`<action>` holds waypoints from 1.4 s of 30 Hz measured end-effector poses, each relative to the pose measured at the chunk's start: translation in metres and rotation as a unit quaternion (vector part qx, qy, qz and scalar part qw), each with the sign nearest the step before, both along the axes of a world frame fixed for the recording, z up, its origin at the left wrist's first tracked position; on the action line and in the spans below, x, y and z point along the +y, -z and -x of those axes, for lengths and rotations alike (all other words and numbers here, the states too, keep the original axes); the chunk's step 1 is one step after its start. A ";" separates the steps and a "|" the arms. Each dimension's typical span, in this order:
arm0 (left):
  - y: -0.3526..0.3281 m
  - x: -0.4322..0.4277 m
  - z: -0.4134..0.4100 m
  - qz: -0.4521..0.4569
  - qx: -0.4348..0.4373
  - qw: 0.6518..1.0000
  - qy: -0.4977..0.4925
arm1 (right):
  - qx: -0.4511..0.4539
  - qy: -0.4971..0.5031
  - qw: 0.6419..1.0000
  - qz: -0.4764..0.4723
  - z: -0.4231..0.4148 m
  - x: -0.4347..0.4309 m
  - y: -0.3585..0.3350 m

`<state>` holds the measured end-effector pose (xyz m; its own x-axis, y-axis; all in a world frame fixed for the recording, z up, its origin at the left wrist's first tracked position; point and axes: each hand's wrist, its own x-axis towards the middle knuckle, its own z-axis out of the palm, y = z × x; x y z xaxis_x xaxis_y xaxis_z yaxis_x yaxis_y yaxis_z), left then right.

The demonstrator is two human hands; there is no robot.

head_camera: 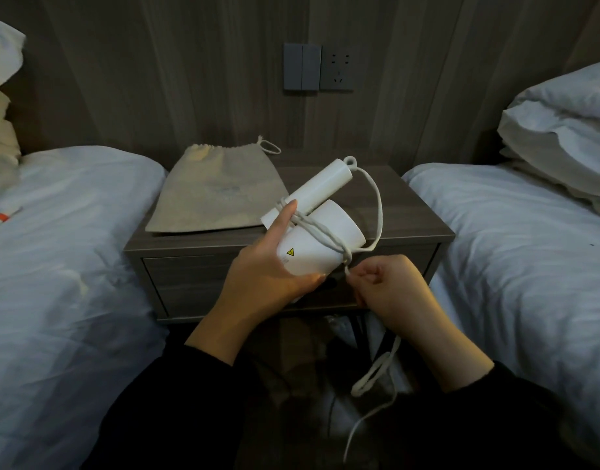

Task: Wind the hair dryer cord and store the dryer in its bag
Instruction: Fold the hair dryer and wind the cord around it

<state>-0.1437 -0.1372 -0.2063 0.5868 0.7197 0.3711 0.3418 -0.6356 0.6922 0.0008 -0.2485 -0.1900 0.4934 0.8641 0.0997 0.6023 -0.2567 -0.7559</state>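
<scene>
A white folded hair dryer is held above the front edge of the nightstand. My left hand grips its barrel from the left, thumb under the end. The white cord leaves the handle tip, loops right and wraps a few turns around the barrel. My right hand pinches the cord just below the barrel, and the loose rest hangs down toward the floor. The beige drawstring bag lies flat on the nightstand behind the dryer.
Beds with white duvets flank the nightstand, left bed and right bed. Pillows are stacked at the right. A wall socket and switches sit above the nightstand. A small orange-and-white object lies on the left bed.
</scene>
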 end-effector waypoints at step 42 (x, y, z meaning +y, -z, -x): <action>0.008 -0.004 -0.011 -0.271 0.213 0.938 0.036 | -0.188 0.035 0.980 -0.053 -0.029 -0.036 -0.054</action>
